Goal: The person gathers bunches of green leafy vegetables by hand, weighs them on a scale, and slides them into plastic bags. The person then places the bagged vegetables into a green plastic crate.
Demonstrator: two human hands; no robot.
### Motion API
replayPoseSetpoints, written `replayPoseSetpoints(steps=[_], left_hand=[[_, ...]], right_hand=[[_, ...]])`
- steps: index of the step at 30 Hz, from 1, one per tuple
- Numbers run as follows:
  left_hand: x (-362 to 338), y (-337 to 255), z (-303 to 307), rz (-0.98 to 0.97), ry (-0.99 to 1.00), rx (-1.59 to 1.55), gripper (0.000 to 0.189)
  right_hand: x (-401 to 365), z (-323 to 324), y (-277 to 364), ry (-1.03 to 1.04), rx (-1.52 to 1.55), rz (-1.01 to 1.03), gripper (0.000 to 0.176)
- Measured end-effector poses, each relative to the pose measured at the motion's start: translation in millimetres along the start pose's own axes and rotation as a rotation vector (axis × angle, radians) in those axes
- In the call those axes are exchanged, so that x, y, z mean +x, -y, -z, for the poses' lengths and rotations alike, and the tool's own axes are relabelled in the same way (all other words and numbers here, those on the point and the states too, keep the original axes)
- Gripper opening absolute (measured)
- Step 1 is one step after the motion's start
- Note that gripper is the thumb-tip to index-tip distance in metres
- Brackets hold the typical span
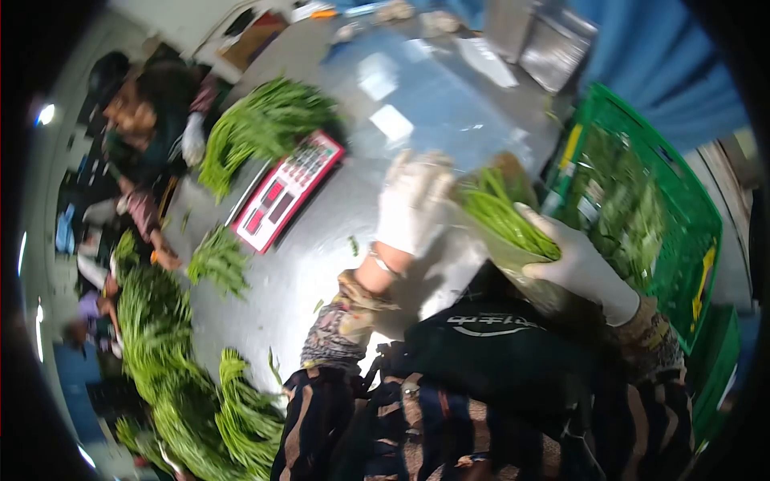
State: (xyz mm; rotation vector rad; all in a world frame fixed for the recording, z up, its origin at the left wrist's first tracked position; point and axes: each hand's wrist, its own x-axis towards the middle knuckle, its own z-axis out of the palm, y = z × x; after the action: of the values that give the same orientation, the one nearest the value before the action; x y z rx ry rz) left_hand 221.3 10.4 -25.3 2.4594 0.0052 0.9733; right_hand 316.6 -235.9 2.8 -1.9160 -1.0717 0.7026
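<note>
My right hand, in a white glove, is wrapped round a clear bag of green leafy vegetables in front of my body. The stems show at the bag's near end. My left hand, also gloved, is just left of the bag above the metal table. Its fingers are blurred, and I cannot make out whether they hold anything. Clear plastic bags lie flat on the table beyond my hands.
A red and white scale has loose greens behind it. More greens are heaped along the left edge, near co-workers. At right stands a green crate holding bagged greens. Metal containers are at the back.
</note>
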Motion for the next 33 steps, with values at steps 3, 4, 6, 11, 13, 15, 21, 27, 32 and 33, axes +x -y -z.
replayPoseSetpoints(steps=[3,4,6,11,13,15,21,27,32,33], left_hand=[[-5,-29,-10,-0.174,0.061,0.028,0.013],[-2,-33,-14,-0.163,0.109,0.002,0.014],[7,-18,-15,0.174,0.007,-0.018,0.012],[-7,-72,2,-0.360,0.274,-0.335,0.014],[-3,-64,29,-0.297,0.049,-0.335,0.019],[-7,-61,36,-0.081,-0.381,-0.367,0.035],[-87,-50,-15,0.840,-0.197,-1.226,0.068],[-136,-65,2,0.880,-0.539,-1.929,0.047],[-235,-51,-42,0.659,-0.396,-1.391,0.064],[-230,-69,-38,0.693,-0.386,-1.346,0.072]], right_hand=[[15,-14,3,0.007,-0.018,-0.066,0.076],[18,-20,6,-0.010,-0.031,-0.010,0.075],[24,-30,11,-0.062,-0.056,0.097,0.073],[30,-37,-13,-0.046,-0.048,0.500,0.068],[28,-38,1,-0.102,-0.035,0.280,0.068],[29,-39,23,-0.189,0.064,0.169,0.069],[59,-62,28,-0.025,0.056,0.192,0.078],[91,-97,47,0.418,-0.067,0.074,0.082],[112,-143,73,0.493,-0.143,0.276,0.082],[117,-157,72,0.551,-0.278,0.281,0.082]])
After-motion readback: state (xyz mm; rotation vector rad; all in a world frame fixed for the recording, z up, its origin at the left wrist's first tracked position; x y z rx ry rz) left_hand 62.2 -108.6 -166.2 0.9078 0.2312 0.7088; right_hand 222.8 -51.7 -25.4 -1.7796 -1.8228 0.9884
